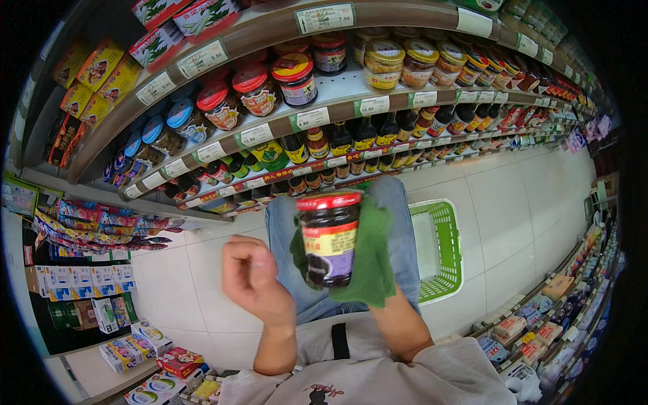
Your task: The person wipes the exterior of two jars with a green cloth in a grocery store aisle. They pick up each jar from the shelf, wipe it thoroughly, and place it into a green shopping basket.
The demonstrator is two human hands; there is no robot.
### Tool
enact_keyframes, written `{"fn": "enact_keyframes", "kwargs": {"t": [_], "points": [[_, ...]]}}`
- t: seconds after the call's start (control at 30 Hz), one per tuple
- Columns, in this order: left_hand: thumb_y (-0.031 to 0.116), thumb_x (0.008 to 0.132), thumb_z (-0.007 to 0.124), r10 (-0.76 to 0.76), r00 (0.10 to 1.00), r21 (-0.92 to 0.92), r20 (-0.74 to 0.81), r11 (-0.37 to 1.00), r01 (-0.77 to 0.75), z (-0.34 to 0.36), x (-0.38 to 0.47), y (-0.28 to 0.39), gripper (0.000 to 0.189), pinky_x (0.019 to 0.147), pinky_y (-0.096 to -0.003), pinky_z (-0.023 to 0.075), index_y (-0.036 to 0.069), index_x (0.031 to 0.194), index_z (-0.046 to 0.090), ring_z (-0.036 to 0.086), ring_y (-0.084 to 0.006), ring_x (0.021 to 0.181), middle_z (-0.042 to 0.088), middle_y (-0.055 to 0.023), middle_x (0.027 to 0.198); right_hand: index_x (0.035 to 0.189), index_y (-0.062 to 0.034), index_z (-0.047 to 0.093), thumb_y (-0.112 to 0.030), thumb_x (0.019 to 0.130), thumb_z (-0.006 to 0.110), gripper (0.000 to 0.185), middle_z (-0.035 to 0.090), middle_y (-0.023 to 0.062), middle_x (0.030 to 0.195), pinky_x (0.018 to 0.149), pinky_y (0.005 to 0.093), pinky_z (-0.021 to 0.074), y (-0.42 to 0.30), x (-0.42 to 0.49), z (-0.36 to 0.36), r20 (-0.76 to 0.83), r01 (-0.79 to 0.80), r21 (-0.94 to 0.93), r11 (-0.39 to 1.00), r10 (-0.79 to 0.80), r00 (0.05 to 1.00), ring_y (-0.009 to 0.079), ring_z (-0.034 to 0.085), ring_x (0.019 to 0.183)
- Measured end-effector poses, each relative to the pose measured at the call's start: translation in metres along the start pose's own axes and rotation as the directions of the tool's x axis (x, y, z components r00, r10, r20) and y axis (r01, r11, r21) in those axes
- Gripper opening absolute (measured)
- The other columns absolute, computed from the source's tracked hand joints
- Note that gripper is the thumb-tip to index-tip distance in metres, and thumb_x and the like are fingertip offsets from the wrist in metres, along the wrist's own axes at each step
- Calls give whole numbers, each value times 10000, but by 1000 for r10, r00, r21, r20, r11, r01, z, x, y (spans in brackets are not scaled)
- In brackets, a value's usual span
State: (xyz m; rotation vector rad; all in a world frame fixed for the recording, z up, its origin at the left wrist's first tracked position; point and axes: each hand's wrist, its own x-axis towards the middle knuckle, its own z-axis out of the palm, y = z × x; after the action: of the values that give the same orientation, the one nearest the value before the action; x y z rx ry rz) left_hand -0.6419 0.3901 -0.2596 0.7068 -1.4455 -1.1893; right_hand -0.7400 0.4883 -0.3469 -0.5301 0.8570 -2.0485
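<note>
A glass jar of dark sauce (329, 243) with a red lid and a red, yellow and purple label stands upright in my right hand (372, 258), wrapped in a green cloth (372, 253). The cloth lies between palm and jar and hides my fingers. To the left of the jar, my left hand (253, 278) is raised with its fingers curled in, somewhat blurred, touching neither jar nor cloth. Beyond the jar, a shelf holds similar red-lidded jars (295, 80) and yellow-lidded jars (383, 65).
A green and white plastic basket (448, 253) sits on the tiled floor beside my right leg. Shelves of jars and bottles (365, 134) rise in front. Boxed goods (83, 281) line the left side, and another shelf with packets (531, 329) runs along the right.
</note>
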Motion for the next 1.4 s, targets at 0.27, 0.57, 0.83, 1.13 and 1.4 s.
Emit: {"fn": "enact_keyframes", "kwargs": {"t": [0.27,0.57,0.83,1.13,1.4], "points": [[405,803,770,-91,951,14,296,996,91,29,-40,-16,662,836,-324,437,-32,1187,452,515,-200,950,461,-118,1083,1258,-22,542,-159,885,653,412,580,108,1239,955,382,463,-1,5,-8,-38,24,-14,1000,-25,999,244,569,1073],[576,868,649,-154,985,-1,81,988,154,31,-57,-7,764,962,-353,398,-60,1247,460,516,-234,1066,517,-161,1164,1283,-24,524,-164,895,645,430,567,109,1265,973,379,455,-9,-19,3,38,35,-179,983,-29,999,240,560,1098],[440,907,660,-198,741,-108,641,933,343,-1,-29,-5,733,1050,-347,358,-75,1370,420,505,-228,1206,524,-160,1309,1305,-25,507,-169,904,639,445,555,110,1287,989,376,448,-16,-5,-16,3,67,-234,970,-68,998,236,552,1119],[447,915,600,-471,464,-451,751,149,880,-27,-67,-31,774,1139,-474,330,-10,1479,330,453,-342,1336,455,-183,1457,1329,-27,488,-174,915,631,463,541,112,1312,1007,373,440,-16,-40,-13,50,44,-298,953,-31,998,232,543,1144],[517,892,650,-491,603,-454,629,397,798,-10,-71,-29,883,1153,-425,279,48,1515,235,365,-256,1399,397,-123,1494,1351,-29,471,-178,924,625,478,529,113,1335,1023,370,432,-14,-12,-31,-43,50,-189,981,-59,997,229,535,1165]]}}
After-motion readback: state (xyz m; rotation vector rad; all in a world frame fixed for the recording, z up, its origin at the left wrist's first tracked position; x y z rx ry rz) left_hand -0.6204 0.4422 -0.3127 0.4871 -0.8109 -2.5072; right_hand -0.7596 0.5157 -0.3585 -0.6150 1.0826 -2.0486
